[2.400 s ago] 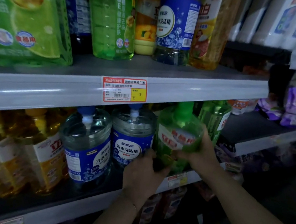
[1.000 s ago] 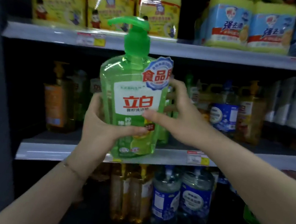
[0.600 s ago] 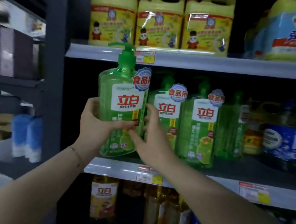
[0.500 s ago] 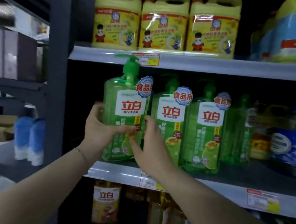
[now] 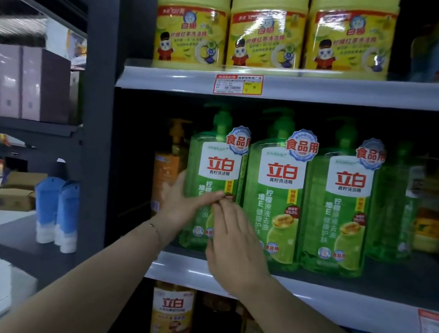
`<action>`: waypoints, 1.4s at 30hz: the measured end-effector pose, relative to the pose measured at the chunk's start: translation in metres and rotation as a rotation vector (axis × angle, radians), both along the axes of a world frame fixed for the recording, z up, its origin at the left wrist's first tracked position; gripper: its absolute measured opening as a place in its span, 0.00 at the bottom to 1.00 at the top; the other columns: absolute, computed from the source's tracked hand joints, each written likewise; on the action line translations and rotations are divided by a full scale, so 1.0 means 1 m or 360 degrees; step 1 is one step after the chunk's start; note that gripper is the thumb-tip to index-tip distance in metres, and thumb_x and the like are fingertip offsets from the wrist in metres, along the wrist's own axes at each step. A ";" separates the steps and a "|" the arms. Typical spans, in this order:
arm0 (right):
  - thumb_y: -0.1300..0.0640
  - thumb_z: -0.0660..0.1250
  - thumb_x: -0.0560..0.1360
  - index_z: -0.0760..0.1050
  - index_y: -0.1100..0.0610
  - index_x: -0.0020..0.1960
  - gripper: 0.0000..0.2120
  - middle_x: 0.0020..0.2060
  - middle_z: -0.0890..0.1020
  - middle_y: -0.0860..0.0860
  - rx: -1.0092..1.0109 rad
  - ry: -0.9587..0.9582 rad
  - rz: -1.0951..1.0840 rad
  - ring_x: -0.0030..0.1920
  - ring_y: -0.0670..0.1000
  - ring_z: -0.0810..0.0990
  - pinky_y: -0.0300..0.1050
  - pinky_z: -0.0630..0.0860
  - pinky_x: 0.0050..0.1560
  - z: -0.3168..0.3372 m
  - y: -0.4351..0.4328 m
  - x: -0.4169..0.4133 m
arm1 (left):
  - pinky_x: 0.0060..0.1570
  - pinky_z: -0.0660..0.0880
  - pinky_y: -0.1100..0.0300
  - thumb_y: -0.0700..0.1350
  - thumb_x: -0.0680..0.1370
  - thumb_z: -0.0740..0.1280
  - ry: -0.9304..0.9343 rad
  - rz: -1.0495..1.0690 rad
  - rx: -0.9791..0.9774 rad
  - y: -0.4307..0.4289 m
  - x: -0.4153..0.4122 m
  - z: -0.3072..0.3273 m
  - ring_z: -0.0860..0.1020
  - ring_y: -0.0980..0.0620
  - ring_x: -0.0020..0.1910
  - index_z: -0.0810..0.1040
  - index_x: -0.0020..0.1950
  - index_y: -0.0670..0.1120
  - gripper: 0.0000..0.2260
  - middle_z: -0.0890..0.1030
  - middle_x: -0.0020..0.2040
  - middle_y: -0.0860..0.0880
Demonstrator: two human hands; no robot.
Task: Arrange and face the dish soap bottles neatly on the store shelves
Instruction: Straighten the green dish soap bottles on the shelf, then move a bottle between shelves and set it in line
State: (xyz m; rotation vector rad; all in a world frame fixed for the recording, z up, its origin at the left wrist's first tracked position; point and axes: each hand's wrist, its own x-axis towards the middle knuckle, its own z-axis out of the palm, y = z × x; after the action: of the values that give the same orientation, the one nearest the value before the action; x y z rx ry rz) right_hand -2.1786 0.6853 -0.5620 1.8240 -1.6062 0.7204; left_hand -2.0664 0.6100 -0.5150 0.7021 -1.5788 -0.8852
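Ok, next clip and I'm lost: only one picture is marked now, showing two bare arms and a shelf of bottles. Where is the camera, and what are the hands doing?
There is no machine here. A person works with bare hands, and the one camera sits on their head, looking forward and down, so the arms enter from below. The left hand grips the leftmost green pump bottle of dish soap by its side, thumb across the front. The right hand touches the same bottle's lower front with straight fingers. That bottle stands upright, label forward, in line with two matching green pump bottles on the grey metal shelf. An orange pump bottle stands behind to its left. Yellow jugs with handles fill the shelf above.
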 end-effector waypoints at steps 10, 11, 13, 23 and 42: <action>0.53 0.68 0.68 0.65 0.54 0.71 0.33 0.71 0.68 0.55 0.0130 0.0063 0.0093 0.69 0.59 0.69 0.53 0.72 0.63 -0.009 -0.010 0.015 | 0.65 0.66 0.50 0.52 0.78 0.66 -0.0184 0.0868 -0.0313 -0.028 0.017 -0.008 0.67 0.44 0.64 0.70 0.65 0.41 0.21 0.69 0.61 0.43; 0.53 0.66 0.69 0.67 0.52 0.71 0.30 0.72 0.67 0.53 0.0114 0.0139 0.0105 0.70 0.59 0.68 0.53 0.71 0.63 -0.011 -0.014 0.013 | 0.65 0.65 0.48 0.50 0.76 0.69 -0.0166 0.0996 -0.0228 -0.031 0.019 -0.007 0.66 0.42 0.65 0.67 0.66 0.40 0.24 0.68 0.64 0.41; 0.52 0.58 0.71 0.73 0.53 0.67 0.25 0.72 0.68 0.51 0.0067 0.0201 0.0095 0.71 0.58 0.67 0.54 0.71 0.63 -0.012 -0.016 0.013 | 0.67 0.64 0.45 0.50 0.70 0.75 -0.0200 0.1015 0.0059 -0.045 0.024 -0.005 0.64 0.40 0.69 0.60 0.72 0.40 0.38 0.64 0.69 0.40; 0.54 0.48 0.76 0.59 0.58 0.75 0.28 0.77 0.49 0.50 0.0161 0.0140 0.0092 0.77 0.58 0.44 0.52 0.41 0.68 -0.015 -0.025 0.015 | 0.63 0.72 0.47 0.46 0.61 0.82 -0.0179 0.0725 0.0523 -0.082 0.026 -0.009 0.72 0.40 0.64 0.61 0.71 0.39 0.45 0.71 0.66 0.40; 0.53 0.65 0.77 0.50 0.45 0.77 0.34 0.75 0.60 0.48 0.0645 -0.0854 0.0698 0.73 0.50 0.62 0.47 0.59 0.72 0.024 0.017 0.008 | 0.49 0.76 0.59 0.39 0.56 0.84 0.0192 0.0475 -0.0092 0.045 0.062 0.005 0.77 0.56 0.51 0.65 0.64 0.45 0.42 0.76 0.54 0.52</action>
State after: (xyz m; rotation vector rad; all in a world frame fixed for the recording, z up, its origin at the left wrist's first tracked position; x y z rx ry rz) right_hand -2.1706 0.7021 -0.5383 2.4758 -1.7892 1.2334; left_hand -2.0046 0.6550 -0.5102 0.8032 -1.3449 -0.6464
